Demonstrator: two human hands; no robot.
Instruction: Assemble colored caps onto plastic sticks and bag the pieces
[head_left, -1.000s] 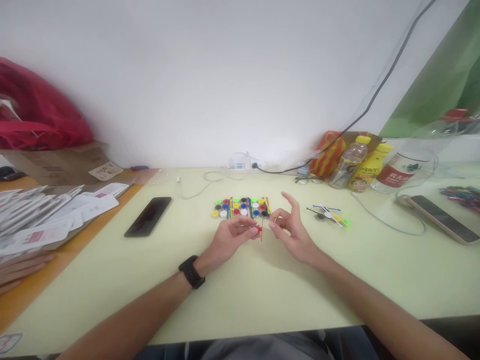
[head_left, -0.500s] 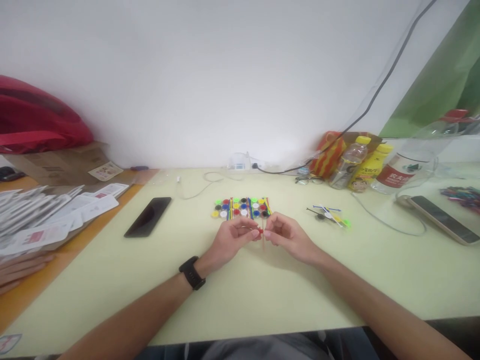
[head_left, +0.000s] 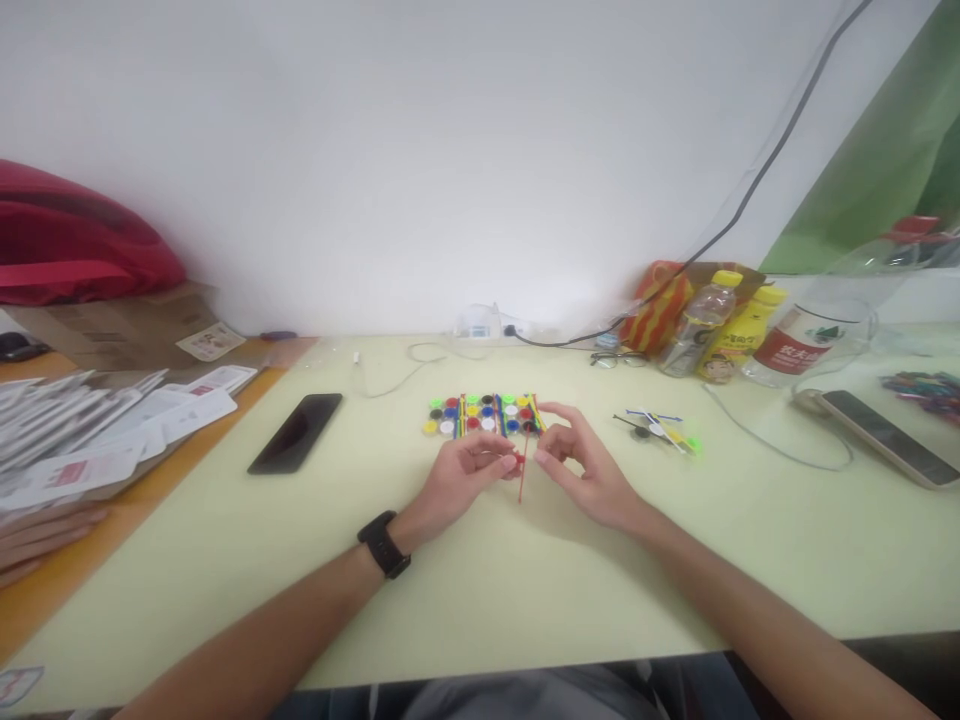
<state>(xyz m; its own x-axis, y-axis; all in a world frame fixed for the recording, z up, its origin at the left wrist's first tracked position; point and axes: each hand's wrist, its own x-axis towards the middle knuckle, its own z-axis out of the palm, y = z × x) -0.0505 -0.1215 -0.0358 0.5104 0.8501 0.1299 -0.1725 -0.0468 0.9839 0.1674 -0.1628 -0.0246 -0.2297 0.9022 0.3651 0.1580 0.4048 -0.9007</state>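
My left hand (head_left: pixel 465 473), with a black watch on its wrist, pinches a small red disc with a thin red stick (head_left: pixel 521 478) hanging down from it. My right hand (head_left: pixel 581 466) is right beside it, thumb and forefinger close to the stick's top, the other fingers loosely curled. Just beyond both hands lies a block of coloured discs and sticks (head_left: pixel 484 415) in rows. A small heap of loose sticks and discs (head_left: pixel 660 430) lies to the right of my right hand.
A black phone (head_left: pixel 296 432) lies left of centre. White packets (head_left: pixel 97 435) are stacked at the left, with another person's hand (head_left: pixel 37 535) near them. Bottles (head_left: pixel 720 325), a second phone (head_left: pixel 885 435) and cables (head_left: pixel 772 440) fill the right side.
My right hand closed in on the red stick half a second ago, then opened slightly, and the stick now hangs visibly below my left fingers.
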